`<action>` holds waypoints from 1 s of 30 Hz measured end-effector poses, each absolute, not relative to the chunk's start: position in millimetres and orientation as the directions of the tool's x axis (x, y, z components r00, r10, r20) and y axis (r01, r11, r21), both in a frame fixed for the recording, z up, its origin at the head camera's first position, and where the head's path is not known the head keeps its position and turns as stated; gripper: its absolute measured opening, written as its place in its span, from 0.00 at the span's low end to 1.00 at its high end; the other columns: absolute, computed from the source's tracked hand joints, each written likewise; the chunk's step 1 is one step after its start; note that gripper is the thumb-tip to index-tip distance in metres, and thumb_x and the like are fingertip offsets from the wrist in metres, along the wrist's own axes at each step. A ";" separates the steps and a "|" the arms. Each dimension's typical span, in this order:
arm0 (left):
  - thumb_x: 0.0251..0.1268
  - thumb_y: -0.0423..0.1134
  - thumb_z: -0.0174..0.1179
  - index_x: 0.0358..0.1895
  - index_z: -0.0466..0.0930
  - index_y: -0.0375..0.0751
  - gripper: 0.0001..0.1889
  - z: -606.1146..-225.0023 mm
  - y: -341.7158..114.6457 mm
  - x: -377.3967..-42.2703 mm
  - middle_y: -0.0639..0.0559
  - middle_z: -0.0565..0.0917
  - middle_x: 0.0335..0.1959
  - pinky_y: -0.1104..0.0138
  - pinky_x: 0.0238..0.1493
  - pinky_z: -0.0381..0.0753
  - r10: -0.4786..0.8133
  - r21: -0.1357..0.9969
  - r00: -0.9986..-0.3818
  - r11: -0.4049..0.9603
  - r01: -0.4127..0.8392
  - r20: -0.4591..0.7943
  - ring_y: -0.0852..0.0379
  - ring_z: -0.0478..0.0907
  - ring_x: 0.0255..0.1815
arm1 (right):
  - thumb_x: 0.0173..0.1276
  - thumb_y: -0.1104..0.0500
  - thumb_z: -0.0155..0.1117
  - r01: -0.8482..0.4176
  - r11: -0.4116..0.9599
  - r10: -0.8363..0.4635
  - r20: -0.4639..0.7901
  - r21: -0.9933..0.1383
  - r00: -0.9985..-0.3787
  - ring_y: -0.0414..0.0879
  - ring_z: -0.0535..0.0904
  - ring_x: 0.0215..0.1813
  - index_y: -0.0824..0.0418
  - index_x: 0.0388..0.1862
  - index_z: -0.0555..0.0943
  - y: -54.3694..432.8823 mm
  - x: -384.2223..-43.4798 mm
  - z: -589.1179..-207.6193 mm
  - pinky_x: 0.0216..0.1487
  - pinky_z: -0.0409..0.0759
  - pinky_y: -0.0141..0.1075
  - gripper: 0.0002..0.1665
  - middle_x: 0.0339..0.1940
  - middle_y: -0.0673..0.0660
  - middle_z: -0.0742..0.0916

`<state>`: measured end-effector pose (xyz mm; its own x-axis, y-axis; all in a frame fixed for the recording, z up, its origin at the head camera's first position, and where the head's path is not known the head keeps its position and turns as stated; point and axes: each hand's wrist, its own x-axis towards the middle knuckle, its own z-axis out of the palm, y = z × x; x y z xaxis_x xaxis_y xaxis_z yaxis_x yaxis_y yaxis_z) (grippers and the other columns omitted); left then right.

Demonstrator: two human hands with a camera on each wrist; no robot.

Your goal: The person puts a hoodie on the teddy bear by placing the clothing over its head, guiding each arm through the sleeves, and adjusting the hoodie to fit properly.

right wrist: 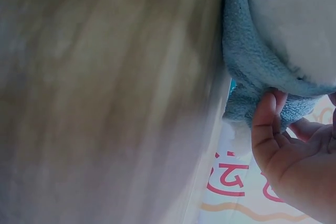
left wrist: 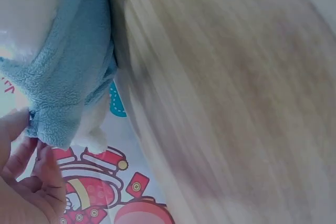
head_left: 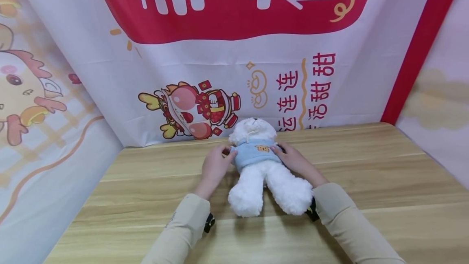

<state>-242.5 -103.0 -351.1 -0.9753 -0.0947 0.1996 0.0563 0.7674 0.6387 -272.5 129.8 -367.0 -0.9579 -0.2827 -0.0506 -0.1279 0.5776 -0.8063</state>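
Observation:
A white plush bear (head_left: 253, 182) in a light blue shirt (head_left: 253, 152) with a small orange animal print lies on the wooden table, its head toward the back and legs toward me. My left hand (head_left: 216, 166) pinches the shirt's sleeve (left wrist: 58, 124) on the left side; a white paw (left wrist: 96, 139) pokes out beyond it. On the other side, my right hand (head_left: 294, 160) grips the shirt by the right sleeve, and its curled fingers (right wrist: 268, 116) overlap the blue cloth (right wrist: 247, 98) near the hem. The bear's back is hidden.
Behind the bear hangs a white and red printed cloth (head_left: 205, 60) that meets the table's back edge. Printed cloth walls (head_left: 58, 93) stand at the left and right. The wooden table (head_left: 146, 199) stretches to both sides of the arms. Dark wrist straps (head_left: 209, 222) show below the sleeves.

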 end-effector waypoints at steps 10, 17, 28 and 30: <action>0.71 0.45 0.54 0.44 0.83 0.39 0.14 -349.8 -118.8 -250.0 0.46 0.80 0.31 0.70 0.29 0.72 0.021 0.795 -0.996 0.602 0.081 0.085 0.57 0.73 0.28 | 0.78 0.44 0.38 -0.113 0.591 -0.289 -0.079 -0.799 -0.954 0.66 0.57 0.74 0.69 0.73 0.56 131.8 -274.2 -368.9 0.74 0.56 0.56 0.37 0.73 0.71 0.64; 0.72 0.40 0.50 0.50 0.81 0.40 0.14 -351.2 -128.8 -251.1 0.48 0.81 0.29 0.70 0.20 0.66 0.075 0.794 -0.997 0.607 0.042 -0.005 0.60 0.65 0.14 | 0.78 0.44 0.38 -0.126 0.592 -0.292 -0.066 -0.796 -0.954 0.66 0.57 0.74 0.69 0.73 0.56 132.5 -274.2 -368.0 0.74 0.56 0.57 0.37 0.73 0.71 0.63; 0.66 0.35 0.55 0.40 0.81 0.32 0.09 -366.1 -115.3 -255.8 0.41 0.83 0.34 0.72 0.28 0.72 -0.040 0.802 -0.991 0.592 0.080 0.128 0.58 0.73 0.27 | 0.78 0.43 0.38 -0.128 0.597 -0.287 -0.062 -0.792 -0.956 0.67 0.59 0.73 0.70 0.71 0.59 132.4 -273.6 -369.8 0.73 0.58 0.57 0.37 0.71 0.72 0.66; 0.66 0.34 0.55 0.39 0.82 0.32 0.09 -366.9 -111.7 -255.6 0.41 0.82 0.33 0.72 0.28 0.72 -0.068 0.811 -0.986 0.580 0.083 0.150 0.58 0.73 0.26 | 0.78 0.43 0.38 -0.131 0.601 -0.287 -0.059 -0.788 -0.956 0.66 0.59 0.73 0.70 0.72 0.59 132.5 -274.0 -369.3 0.73 0.57 0.56 0.36 0.71 0.72 0.65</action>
